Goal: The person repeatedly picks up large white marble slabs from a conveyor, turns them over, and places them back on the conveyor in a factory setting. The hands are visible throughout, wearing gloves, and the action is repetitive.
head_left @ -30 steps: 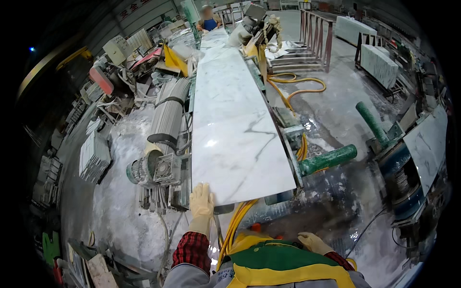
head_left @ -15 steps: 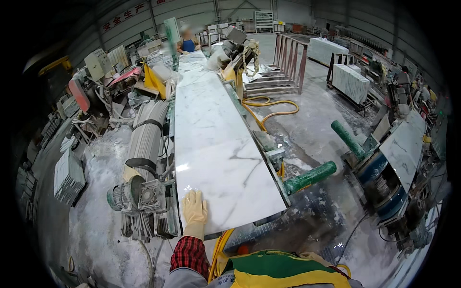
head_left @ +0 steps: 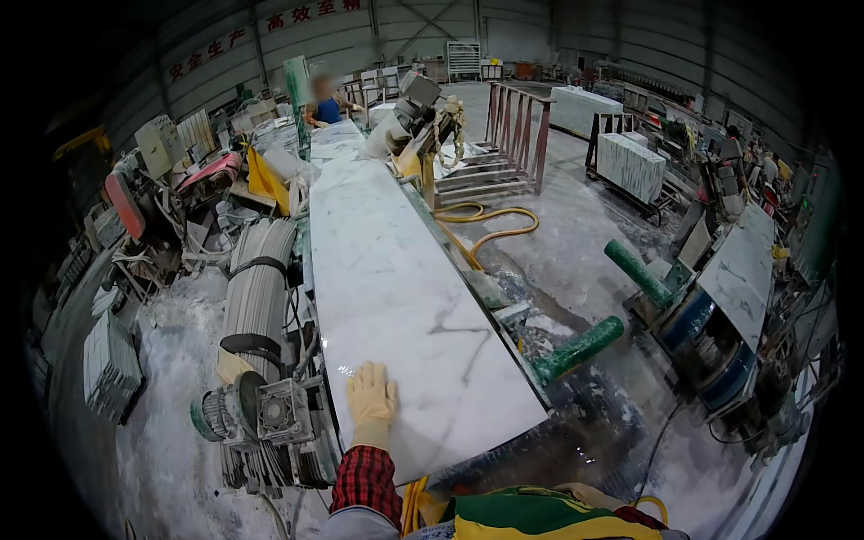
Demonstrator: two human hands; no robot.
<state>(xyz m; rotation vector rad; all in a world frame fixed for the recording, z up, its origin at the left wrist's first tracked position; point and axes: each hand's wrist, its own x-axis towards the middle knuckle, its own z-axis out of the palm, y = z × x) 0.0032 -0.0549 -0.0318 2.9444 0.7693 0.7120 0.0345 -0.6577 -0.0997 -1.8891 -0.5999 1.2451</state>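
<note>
A long white marble slab (head_left: 423, 360) with grey veins runs away from me along a machine bed. My left hand (head_left: 371, 394), in a cream rubber glove with a red plaid cuff, lies flat on its near left part, fingers stretched out. Only a sliver of my right hand (head_left: 587, 494) shows above the green and yellow apron (head_left: 531, 513) at the lower edge; its fingers are hidden. Beside the bed on the left sits a dusty motor with gearbox (head_left: 283, 412). On the right a green roller (head_left: 580, 351) sticks out next to the slab.
Yellow hoses (head_left: 504, 220) curl over the wet floor on the right. A rusty metal rack (head_left: 517, 135) stands farther back. Another machine carries a marble slab (head_left: 742, 274) at right. A person in blue (head_left: 328, 110) is at the slab line's far end.
The view has swung slightly right and up. My left hand remains flat on the slab. The slab's near corner seems to lie a little farther toward me past the green roller.
</note>
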